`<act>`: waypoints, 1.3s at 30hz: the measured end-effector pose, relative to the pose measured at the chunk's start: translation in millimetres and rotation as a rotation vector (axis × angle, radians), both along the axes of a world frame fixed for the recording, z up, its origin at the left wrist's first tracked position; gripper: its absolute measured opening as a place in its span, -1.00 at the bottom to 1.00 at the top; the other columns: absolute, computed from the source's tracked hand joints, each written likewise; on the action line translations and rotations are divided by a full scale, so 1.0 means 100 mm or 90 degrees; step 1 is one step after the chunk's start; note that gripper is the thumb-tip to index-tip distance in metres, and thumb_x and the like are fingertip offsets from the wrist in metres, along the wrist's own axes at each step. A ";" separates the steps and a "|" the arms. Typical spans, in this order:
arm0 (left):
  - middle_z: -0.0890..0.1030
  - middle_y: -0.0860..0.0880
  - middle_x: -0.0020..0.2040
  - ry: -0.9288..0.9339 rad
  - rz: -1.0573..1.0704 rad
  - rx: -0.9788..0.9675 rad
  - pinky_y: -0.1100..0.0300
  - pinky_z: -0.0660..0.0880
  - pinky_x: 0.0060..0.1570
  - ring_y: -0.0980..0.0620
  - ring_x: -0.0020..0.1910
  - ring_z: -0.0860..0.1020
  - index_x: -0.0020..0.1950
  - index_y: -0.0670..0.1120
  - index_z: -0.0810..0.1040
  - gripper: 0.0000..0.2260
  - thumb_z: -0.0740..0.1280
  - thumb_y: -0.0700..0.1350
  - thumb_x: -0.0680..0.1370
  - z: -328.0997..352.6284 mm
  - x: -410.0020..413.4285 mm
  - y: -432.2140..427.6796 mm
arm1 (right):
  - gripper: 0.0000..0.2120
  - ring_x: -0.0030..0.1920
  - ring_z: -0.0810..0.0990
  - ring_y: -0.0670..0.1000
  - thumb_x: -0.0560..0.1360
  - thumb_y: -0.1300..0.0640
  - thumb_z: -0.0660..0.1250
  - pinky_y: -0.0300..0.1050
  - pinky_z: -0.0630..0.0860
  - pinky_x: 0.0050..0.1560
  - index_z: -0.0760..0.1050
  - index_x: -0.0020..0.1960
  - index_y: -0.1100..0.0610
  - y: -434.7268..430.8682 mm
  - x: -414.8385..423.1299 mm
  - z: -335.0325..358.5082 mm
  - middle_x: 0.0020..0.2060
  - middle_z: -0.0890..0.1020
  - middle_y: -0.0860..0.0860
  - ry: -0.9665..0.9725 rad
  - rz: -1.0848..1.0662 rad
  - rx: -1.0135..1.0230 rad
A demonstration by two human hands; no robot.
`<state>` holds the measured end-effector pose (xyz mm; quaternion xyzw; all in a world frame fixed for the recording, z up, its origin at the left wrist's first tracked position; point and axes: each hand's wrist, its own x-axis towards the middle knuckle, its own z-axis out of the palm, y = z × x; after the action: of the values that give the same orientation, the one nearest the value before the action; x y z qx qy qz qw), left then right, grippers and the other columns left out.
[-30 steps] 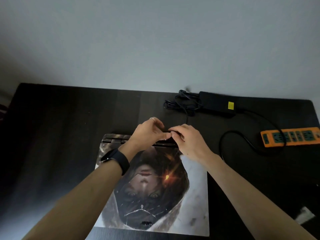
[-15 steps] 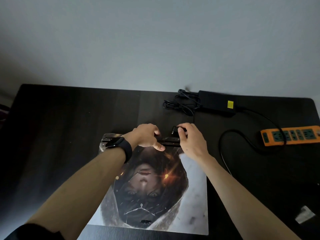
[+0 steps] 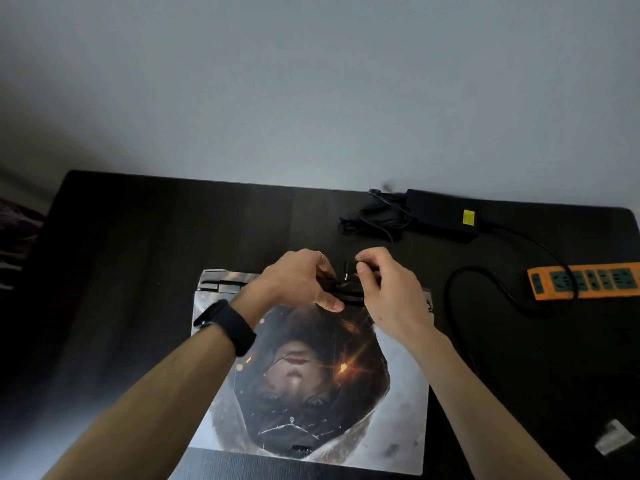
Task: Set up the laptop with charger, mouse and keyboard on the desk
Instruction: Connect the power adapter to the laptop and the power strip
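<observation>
While left hand (image 3: 299,280) grips laptop (image 3: 311,375) rear edge, right hand (image 3: 389,292) fingers (image 3: 362,268) pinching charger plug (image 3: 349,266)

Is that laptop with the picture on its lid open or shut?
Shut. The picture-covered laptop lies flat on the dark desk, lid down, no screen or keys showing.

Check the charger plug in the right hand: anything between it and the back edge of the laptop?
Nothing visible blocks it. The right hand pinches the charger plug just above the rear edge of the closed laptop. The left hand grips that edge beside it, to the left. The port itself is not visible.
</observation>
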<state>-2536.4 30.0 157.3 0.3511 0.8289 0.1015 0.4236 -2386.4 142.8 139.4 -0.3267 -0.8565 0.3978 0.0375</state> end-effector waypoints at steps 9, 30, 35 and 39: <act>0.60 0.20 -0.08 0.086 0.050 0.065 0.09 0.46 0.11 0.10 0.00 0.57 0.05 0.17 0.53 -0.58 0.55 0.21 0.27 0.42 0.32 -0.30 | -0.76 0.11 0.60 -0.23 0.63 0.16 0.30 -0.37 0.50 0.14 0.62 0.25 0.04 -0.21 0.30 0.30 0.09 0.67 -0.15 0.156 -0.024 0.053; 0.57 0.18 -0.11 0.049 0.071 0.094 0.10 0.42 0.19 0.08 0.02 0.56 0.09 0.13 0.54 -0.57 0.56 0.18 0.30 0.33 0.37 -0.38 | -0.72 0.03 0.64 -0.08 0.58 -0.03 0.22 0.11 0.58 0.06 0.57 0.24 -0.06 -0.22 0.33 0.21 0.05 0.65 -0.14 0.092 0.094 0.095; 0.56 0.19 -0.09 0.037 0.026 0.072 0.10 0.39 0.23 0.08 0.04 0.54 0.11 0.11 0.55 -0.56 0.55 0.17 0.31 0.25 0.40 -0.33 | -0.68 0.15 0.57 -0.18 0.54 -0.01 0.37 -0.08 0.55 0.18 0.55 0.29 -0.11 0.02 0.42 0.23 0.12 0.59 -0.23 -0.011 0.193 -0.035; 0.55 0.20 -0.07 0.022 -0.022 0.037 0.11 0.37 0.21 0.09 0.04 0.54 0.13 0.11 0.54 -0.53 0.54 0.21 0.30 0.07 0.49 -0.34 | -0.71 0.16 0.55 -0.18 0.53 0.08 0.42 -0.12 0.51 0.24 0.59 0.25 -0.05 0.00 0.51 0.09 0.11 0.59 -0.25 -0.054 0.204 -0.060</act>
<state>-2487.3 -4.5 164.5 0.3789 0.8266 0.1122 0.4006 -2335.2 142.3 148.2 -0.2037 -0.8789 0.4242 -0.0778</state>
